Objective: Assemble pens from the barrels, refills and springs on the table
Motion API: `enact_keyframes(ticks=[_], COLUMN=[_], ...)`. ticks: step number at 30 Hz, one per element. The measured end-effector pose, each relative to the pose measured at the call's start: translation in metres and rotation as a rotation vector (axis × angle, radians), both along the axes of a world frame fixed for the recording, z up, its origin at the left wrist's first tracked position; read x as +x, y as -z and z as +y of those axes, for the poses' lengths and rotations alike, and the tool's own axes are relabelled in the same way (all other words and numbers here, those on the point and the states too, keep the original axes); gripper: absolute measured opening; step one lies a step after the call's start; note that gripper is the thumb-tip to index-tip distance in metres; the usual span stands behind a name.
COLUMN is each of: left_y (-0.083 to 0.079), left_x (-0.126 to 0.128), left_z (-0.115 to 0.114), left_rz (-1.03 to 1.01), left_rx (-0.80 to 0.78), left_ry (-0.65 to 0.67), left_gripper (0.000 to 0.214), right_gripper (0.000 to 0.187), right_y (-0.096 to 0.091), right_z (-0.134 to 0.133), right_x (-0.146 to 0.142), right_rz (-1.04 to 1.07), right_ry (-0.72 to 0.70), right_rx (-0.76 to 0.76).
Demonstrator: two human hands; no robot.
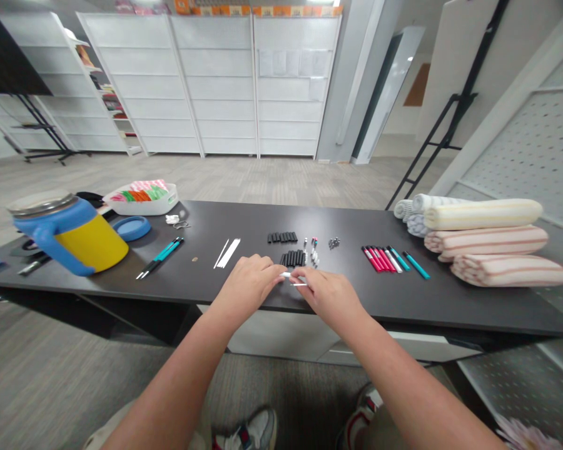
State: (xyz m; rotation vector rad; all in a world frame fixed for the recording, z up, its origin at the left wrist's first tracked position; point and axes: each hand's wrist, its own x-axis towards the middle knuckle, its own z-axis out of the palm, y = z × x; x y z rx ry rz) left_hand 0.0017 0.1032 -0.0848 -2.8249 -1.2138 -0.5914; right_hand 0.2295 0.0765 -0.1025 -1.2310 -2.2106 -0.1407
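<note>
Both my hands meet at the near edge of a dark table [450, 294]. My left hand [251, 281] is closed, pinching a small white pen part [286, 274]. My right hand [326, 294] is closed too, its fingertips on a thin white refill [299, 284]. Just beyond them lie two rows of short black pen grips [282, 237], small pen tips [313, 250] and a clump of springs [333, 242]. Thin white refills [228, 253] lie to the left.
Assembled red and teal pens [389, 258] lie to the right, two teal pens [162, 256] to the left. A yellow jug with a blue handle [75, 240], a blue lid [131, 227] and a white tray [145, 199] stand left. Rolled towels [488, 240] are stacked right.
</note>
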Motion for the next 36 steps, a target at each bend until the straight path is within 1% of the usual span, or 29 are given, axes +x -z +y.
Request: enact_keyframes(ticks=[4,8,12,17,22,25,27,30,34,36], left_y=[-0.002,-0.003,-0.001,-0.002,-0.009,-0.011,-0.011,-0.006,0.002,0.004], left_x=[0.005,0.013,0.020,0.024,0.020,0.018,0.017,0.016,0.013,0.012], left_z=[-0.002,-0.008,-0.012,-0.014,-0.015,-0.015,-0.013,-0.007,0.002,0.004], left_rz=[-0.021,-0.076,-0.201,-0.372,-0.579,-0.671,-0.741,-0.908,-1.333,-1.466], left_rx=[-0.056,-0.115,-0.192,-0.300,-0.445,-0.507,-0.536,-0.613,-0.788,-0.841], left_ry=[0.013,0.037,0.072,0.086,0.048,0.009,0.010,0.047,0.107,0.120], left_gripper=[0.025,0.029,0.025,0.026,0.035,0.036,0.037,0.040,0.037,0.033], right_gripper=[0.021,0.027,0.035,0.038,0.038,0.038,0.038,0.038,0.041,0.040], right_y=[-0.002,-0.008,-0.014,-0.016,-0.014,-0.013,-0.012,-0.013,-0.015,-0.017], right_z=[0.000,0.000,-0.001,-0.001,0.003,0.005,0.006,0.006,0.005,0.005], right_x=[0.002,0.006,0.007,0.009,0.012,0.013,0.014,0.014,0.015,0.015], right_rz=[0.076,0.211,0.347,0.468,0.609,0.656,0.671,0.700,0.768,0.786], right_ry=[0.015,0.028,0.045,0.060,0.151,0.170,0.177,0.192,0.224,0.229], right_rx=[-0.058,-0.125,-0.158,-0.194,-0.192,-0.197,-0.208,-0.235,-0.263,-0.264])
